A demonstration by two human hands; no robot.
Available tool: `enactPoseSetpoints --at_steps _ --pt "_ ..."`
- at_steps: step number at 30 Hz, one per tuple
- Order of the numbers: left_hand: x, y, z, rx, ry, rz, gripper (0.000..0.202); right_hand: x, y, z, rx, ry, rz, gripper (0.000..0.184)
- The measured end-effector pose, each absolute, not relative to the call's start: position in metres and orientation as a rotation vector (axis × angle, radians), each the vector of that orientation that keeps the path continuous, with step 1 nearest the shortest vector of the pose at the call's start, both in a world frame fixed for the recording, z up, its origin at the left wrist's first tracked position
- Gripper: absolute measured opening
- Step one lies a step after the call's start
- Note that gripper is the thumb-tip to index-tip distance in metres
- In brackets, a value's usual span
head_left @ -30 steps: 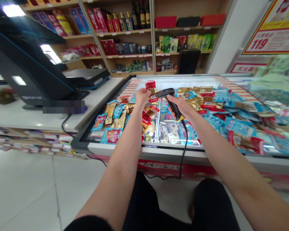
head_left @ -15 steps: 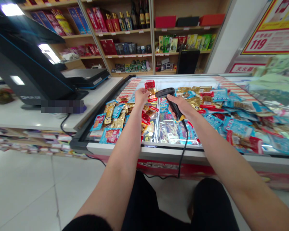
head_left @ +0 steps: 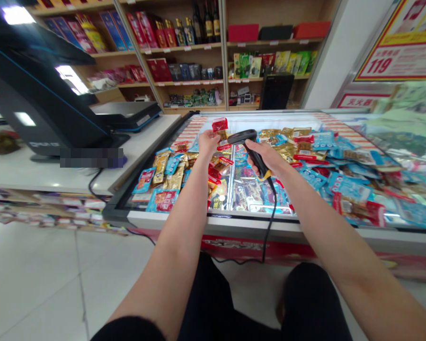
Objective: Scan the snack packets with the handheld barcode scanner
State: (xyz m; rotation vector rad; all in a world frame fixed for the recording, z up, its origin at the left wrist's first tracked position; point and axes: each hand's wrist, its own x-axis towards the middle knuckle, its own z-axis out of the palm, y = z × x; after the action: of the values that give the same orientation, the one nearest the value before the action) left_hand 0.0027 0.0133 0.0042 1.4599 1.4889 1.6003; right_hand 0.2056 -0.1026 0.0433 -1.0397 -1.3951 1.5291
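My left hand [head_left: 208,143] pinches a small red snack packet [head_left: 220,125] by its left side, holding it upright above the glass-topped freezer [head_left: 213,219]. My right hand [head_left: 263,157] is wrapped round the grip of a black barcode scanner [head_left: 243,137] with a yellow patch at its base. The scanner's head faces left, close beside the packet, and its black cable [head_left: 271,213] hangs over the freezer's front edge. Below my hands, gold, blue and red snack packets [head_left: 160,166] are spread over the glass. More packets [head_left: 351,187] are heaped to the right of my right hand.
On the left, a white counter [head_left: 152,137] carries a black checkout terminal [head_left: 46,109] and a flat black scale [head_left: 128,115]. Behind the freezer rise shelves of boxes and bottles [head_left: 208,23]. A black screen-like panel [head_left: 277,92] stands at the freezer's back edge.
Almost nothing differs. Both hands stay in place with the packet and the scanner, apart from a tiny shift to the left.
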Motion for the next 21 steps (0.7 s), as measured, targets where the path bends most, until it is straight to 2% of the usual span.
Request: enactPoseSetpoints --at_steps 10,21 --pt "0.0048 0.0075 0.0071 1.486 1.508 1.609 0.007 0.2057 -0.1043 0.0435 -1.063 -1.423 1.507 0.037" --pt "0.0031 0.0157 0.0043 1.478 1.536 1.558 0.015 0.2065 -0.1033 0.0428 -1.068 -1.411 1.509 0.036"
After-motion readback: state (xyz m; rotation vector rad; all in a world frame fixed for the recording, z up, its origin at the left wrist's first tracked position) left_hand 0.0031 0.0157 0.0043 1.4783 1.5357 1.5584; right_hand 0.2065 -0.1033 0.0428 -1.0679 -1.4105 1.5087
